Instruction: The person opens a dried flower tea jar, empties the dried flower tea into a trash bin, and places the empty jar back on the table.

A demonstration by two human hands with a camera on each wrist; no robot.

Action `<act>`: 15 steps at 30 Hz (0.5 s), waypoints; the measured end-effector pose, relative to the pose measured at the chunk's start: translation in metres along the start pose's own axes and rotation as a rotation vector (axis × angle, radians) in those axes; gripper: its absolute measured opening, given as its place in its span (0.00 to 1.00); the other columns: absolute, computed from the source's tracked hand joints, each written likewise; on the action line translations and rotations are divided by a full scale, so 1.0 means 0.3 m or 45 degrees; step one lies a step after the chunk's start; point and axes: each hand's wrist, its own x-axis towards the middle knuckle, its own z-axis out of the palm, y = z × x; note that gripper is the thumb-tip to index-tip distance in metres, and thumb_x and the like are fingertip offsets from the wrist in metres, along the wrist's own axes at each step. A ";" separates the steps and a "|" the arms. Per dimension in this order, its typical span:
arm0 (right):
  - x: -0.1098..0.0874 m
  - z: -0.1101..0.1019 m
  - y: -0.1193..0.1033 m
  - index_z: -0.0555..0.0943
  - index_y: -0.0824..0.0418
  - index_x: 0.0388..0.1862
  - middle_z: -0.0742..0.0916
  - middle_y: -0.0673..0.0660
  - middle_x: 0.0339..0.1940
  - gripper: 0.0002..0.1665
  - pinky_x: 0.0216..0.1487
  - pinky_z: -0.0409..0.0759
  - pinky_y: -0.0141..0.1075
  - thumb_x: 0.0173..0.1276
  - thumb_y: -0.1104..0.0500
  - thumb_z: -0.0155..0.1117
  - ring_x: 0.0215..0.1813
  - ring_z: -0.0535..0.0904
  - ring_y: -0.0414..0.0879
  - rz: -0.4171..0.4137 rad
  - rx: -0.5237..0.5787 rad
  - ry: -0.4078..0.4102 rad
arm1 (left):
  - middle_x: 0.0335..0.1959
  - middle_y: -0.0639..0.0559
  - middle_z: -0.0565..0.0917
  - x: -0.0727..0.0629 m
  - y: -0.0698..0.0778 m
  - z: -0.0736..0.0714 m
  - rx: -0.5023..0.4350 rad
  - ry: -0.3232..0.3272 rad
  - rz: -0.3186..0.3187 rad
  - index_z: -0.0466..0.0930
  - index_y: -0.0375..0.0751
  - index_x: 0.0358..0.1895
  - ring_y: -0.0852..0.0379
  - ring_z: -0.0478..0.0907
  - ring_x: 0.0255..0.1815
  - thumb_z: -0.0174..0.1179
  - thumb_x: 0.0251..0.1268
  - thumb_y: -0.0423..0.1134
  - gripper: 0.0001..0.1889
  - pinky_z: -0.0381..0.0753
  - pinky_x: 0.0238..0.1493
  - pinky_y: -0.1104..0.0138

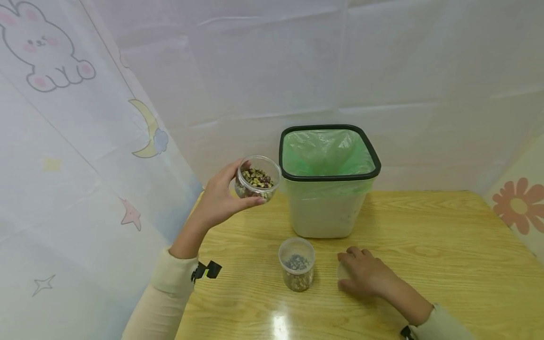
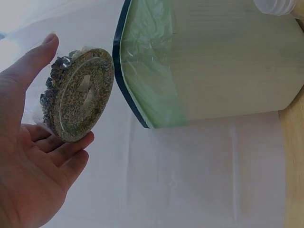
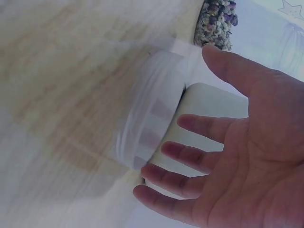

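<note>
My left hand [image 1: 221, 198] grips a small clear plastic jar [image 1: 257, 182] by its sides, thumb on one side and fingers on the other. Dried flower bits fill much of the jar, which is raised and tilted beside the bin's rim. In the left wrist view the base of the jar [image 2: 88, 95] faces the camera. My right hand [image 1: 367, 274] is low over the table at a whitish translucent round lid [image 3: 152, 109], its fingers spread near the lid's edge. Whether they touch it I cannot tell. Between the hands stands another clear jar [image 1: 297, 271] with dried bits inside.
A pale bin [image 1: 325, 215] with a black rim and a green plastic liner [image 1: 327, 151] stands at the back of the wood-grain table [image 1: 425, 236]. Patterned cloth walls [image 1: 238, 71] close in the back and sides.
</note>
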 end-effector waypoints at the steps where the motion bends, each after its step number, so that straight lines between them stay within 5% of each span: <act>1: 0.001 -0.005 0.001 0.77 0.62 0.64 0.78 0.67 0.61 0.39 0.43 0.81 0.62 0.61 0.42 0.76 0.57 0.76 0.69 -0.002 -0.003 0.004 | 0.67 0.53 0.76 0.003 0.002 -0.002 0.003 0.000 0.005 0.65 0.50 0.76 0.51 0.69 0.72 0.80 0.48 0.54 0.51 0.69 0.71 0.48; 15: -0.005 -0.111 0.037 0.71 0.71 0.71 0.70 0.78 0.70 0.43 0.55 0.72 0.71 0.79 0.35 0.48 0.65 0.66 0.82 0.080 0.132 0.015 | 0.67 0.51 0.76 0.027 0.018 -0.037 0.012 0.013 0.002 0.65 0.50 0.76 0.51 0.71 0.70 0.81 0.47 0.53 0.51 0.69 0.71 0.48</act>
